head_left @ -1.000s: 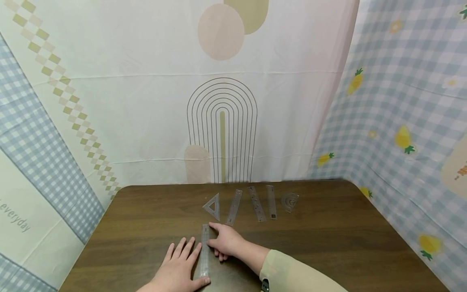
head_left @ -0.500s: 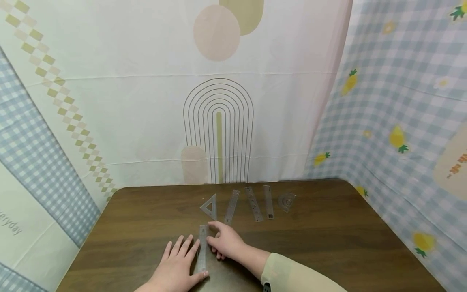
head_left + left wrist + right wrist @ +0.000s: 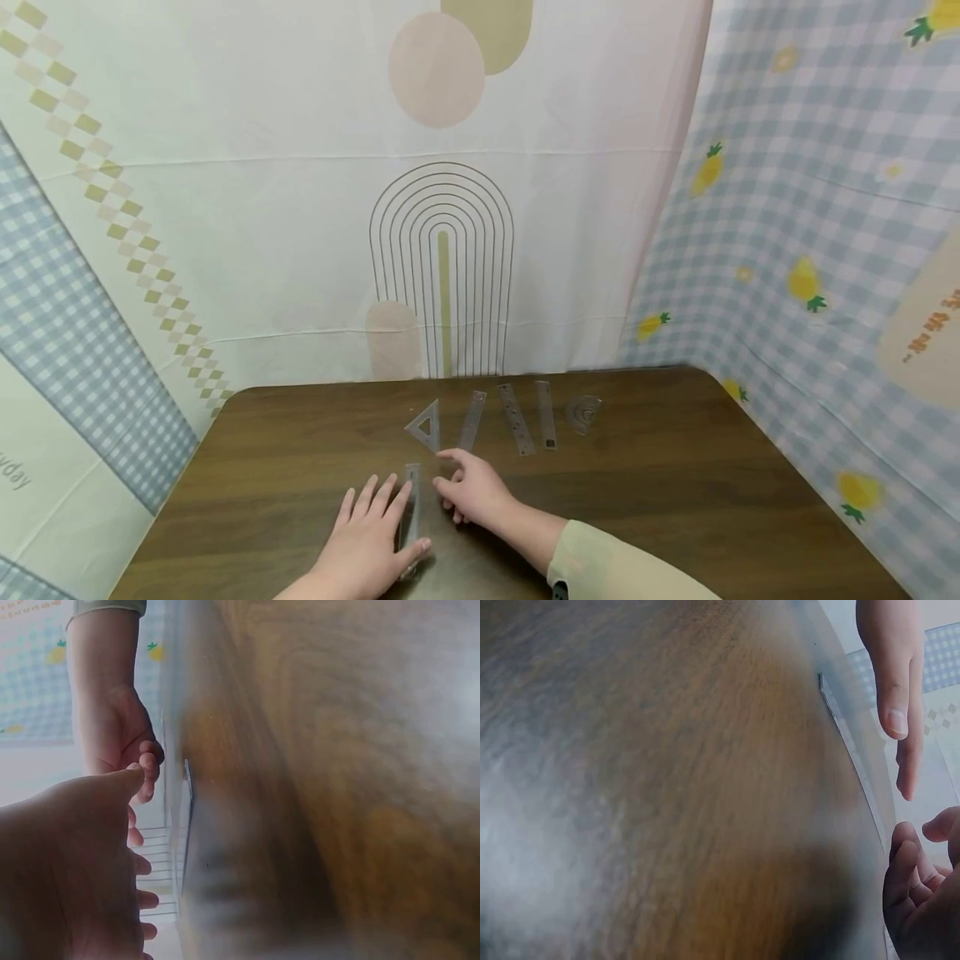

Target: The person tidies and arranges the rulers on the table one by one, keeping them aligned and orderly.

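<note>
A clear ruler [image 3: 413, 508] lies lengthwise on the brown wooden table, between the two hands. My left hand [image 3: 363, 542] is spread beside it, fingers straight, with the index fingertip at the ruler's left edge and the thumb across its near end. Just to the right of the ruler, my right hand [image 3: 476, 492] has its index finger and thumb apart, the other fingers loosely bent, and nothing held. In the left wrist view the ruler [image 3: 187, 825] appears edge-on, low over the wood; the right wrist view also shows the ruler [image 3: 851, 754] as a thin strip.
Behind the hands, a clear triangle [image 3: 434, 422], several rulers such as the one with cut-out holes [image 3: 516, 419], and a protractor [image 3: 573, 414] lie in a row. The table [image 3: 637, 483] ends at a patterned cloth backdrop [image 3: 300, 250].
The right hand has drawn away from the ruler's right edge, leaving a gap. The ruler has shifted left, further under the left thumb. The head view has turned slightly right.
</note>
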A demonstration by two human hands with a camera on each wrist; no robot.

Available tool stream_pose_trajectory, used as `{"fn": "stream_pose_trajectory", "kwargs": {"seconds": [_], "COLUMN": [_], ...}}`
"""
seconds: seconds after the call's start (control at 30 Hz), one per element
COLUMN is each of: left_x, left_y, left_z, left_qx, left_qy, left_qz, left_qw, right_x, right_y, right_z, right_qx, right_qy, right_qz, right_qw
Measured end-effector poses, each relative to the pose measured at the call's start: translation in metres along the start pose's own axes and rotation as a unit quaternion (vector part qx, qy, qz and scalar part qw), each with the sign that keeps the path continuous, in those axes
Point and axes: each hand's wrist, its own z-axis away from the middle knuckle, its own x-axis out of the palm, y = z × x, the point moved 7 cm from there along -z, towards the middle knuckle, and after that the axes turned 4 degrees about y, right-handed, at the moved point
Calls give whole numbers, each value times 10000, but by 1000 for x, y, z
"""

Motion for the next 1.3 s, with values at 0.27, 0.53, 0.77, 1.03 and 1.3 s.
{"fn": "stream_pose_trajectory", "kwargs": {"seconds": [0.27, 0.53, 0.77, 1.03, 1.3], "left_x": [-7, -9, -10, -12, -14], "left_y": [7, 11, 12, 14, 20], "left_z": [-3, -9, -13, -20, -24], "left_qx": [82, 130, 68, 7, 10], "left_qy": [191, 319, 357, 415, 349], "left_qz": [-28, -91, -13, -88, -87], "left_qw": [9998, 9994, 9993, 9991, 9994], "right_x": [-8, -16, -28, -44, -56], "right_y": [2, 5, 7, 10, 11], "right_z": [2, 4, 3, 2, -1], "right_qx": [-65, -70, -225, -328, -478], "right_qy": [72, 117, 285, 472, 672], "right_qz": [6, 179, 372, 670, 1179], "right_qw": [10000, 9997, 9986, 9961, 9896]}}
